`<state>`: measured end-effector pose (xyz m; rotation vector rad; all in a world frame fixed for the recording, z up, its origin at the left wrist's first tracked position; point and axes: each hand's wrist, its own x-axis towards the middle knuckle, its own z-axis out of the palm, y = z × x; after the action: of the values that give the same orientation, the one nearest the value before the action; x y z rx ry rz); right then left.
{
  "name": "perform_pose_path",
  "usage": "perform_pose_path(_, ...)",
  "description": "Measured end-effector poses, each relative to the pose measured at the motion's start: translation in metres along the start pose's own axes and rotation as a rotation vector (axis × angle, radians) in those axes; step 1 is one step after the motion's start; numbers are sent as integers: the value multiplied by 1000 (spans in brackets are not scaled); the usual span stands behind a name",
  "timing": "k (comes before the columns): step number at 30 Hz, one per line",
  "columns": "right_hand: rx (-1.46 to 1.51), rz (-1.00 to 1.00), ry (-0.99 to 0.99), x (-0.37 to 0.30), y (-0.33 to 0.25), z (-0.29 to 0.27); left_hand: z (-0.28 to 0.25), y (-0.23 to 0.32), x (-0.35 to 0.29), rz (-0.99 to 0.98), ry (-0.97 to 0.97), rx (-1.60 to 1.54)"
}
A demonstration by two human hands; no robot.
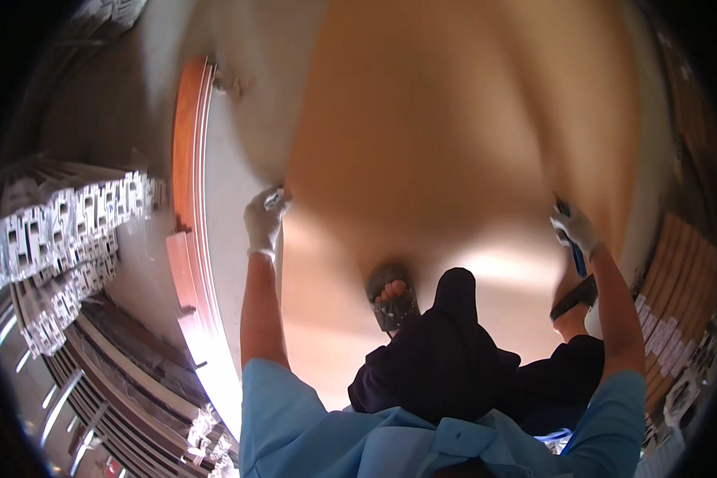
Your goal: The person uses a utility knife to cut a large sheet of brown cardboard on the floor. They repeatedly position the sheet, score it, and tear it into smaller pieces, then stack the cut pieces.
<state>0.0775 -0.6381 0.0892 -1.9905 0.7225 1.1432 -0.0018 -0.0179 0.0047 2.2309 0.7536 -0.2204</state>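
My left hand (264, 221), in a pale glove, is closed at the left edge of a large brown sheet (422, 135). Something small and shiny shows at its fingertips, too small to name. On the sheet's right side my right hand (579, 229), also gloved, grips a slim blue and black tool (575, 253). Its shape is like a utility knife, but the fingers cover much of it. My sandalled foot (392, 296) rests on the sheet between the hands, and another sandal (573, 299) is below the right hand.
Reddish-brown long profiles (190, 143) lie on the floor left of the sheet. Bundles of white hollow profiles (72, 223) are stacked farther left, above dark long bars (127, 382). Brown wrapped lengths (677, 279) stand along the right side.
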Motion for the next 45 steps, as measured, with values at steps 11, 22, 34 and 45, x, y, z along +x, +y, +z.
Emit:
perform_pose_path(11, -705, -1091, -70, -22, -211, 311, 0, 9, 4, 3, -43, -121)
perform_pose_path(22, -1058, -1087, -67, -14, -242, 371, -2, 15, 1, -79, -36, -213)
perform_pose_path(34, -1260, -1022, -8, -27, -252, 382, 5, 3, 6, -85, -7, -277)
perform_pose_path(45, -1087, -938, -80, -22, -133, 236, 2, -6, 13, -61, -94, -241)
